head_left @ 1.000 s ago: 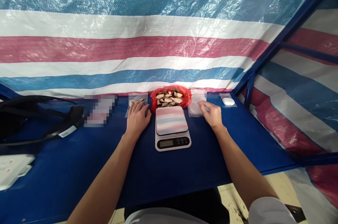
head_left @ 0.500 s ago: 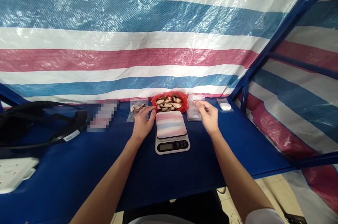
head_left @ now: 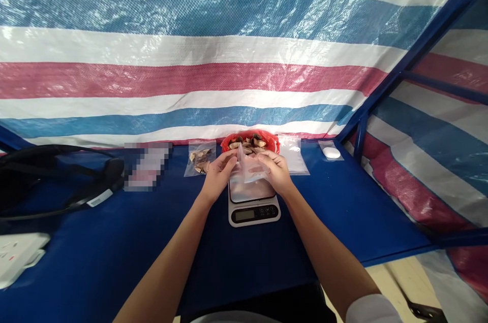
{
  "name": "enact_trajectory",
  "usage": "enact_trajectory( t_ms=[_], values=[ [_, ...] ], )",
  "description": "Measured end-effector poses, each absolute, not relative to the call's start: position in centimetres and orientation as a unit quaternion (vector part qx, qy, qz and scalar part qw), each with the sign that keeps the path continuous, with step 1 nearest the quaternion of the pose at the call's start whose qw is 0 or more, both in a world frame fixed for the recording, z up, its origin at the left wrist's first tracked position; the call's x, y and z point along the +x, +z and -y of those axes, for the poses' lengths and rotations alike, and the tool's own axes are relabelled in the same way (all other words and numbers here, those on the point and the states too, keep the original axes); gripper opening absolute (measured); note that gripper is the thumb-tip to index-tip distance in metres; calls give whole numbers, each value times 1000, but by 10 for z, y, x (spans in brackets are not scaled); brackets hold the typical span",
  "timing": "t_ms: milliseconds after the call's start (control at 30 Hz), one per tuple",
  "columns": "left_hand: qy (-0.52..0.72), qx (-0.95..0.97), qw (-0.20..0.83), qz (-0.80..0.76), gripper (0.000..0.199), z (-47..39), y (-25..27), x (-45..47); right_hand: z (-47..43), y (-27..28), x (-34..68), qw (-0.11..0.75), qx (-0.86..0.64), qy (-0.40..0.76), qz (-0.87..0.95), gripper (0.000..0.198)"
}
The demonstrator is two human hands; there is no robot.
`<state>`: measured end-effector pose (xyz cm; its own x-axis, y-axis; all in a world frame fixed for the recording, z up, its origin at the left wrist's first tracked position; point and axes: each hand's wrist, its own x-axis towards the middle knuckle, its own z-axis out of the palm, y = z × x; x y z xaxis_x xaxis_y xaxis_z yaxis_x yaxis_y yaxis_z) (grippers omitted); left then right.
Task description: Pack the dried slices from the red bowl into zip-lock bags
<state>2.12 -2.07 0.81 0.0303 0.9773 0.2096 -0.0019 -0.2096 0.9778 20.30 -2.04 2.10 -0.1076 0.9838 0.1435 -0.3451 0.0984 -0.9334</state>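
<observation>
A clear plastic bag (head_left: 249, 168) is stretched between my two hands, over the plate of a digital kitchen scale (head_left: 253, 214). My left hand (head_left: 220, 173) pinches its left edge, while my right hand (head_left: 277, 170) grips the right one. Just beyond the scale sits a red bag (head_left: 275, 141) holding dried brown-and-cream slices (head_left: 258, 143), partly hidden by the held bag. To the left of my left hand lies a clear bag (head_left: 201, 156) with some of these slices inside. Right of the red bag is a stack of flat clear bags (head_left: 296, 155).
On the blue table (head_left: 152, 241), a white oval object (head_left: 331, 152) rests on a small clear bag at right. A black headset-like item with a strap (head_left: 102, 181) and a white power strip (head_left: 19, 257) are at left. Striped plastic sheeting (head_left: 190, 79) hangs behind, beside a blue frame (head_left: 381, 84).
My right hand has come from the stack of bags to above the scale, bringing a clear bag. The left hand has shifted right from the filled bag and now holds the other edge.
</observation>
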Motion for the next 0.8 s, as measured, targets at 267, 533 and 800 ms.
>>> enact_trajectory(
  t_ms=[267,533,800],
  values=[
    [550,491,571,-360,37,18,4,15,20,19,204,580,-354,577,453,41],
    [563,489,552,-374,28,22,10,18,17,16,205,610,-363,560,427,41],
    [569,542,452,-423,33,11,22,6,19,14,215,582,-387,560,445,45]
  ],
)
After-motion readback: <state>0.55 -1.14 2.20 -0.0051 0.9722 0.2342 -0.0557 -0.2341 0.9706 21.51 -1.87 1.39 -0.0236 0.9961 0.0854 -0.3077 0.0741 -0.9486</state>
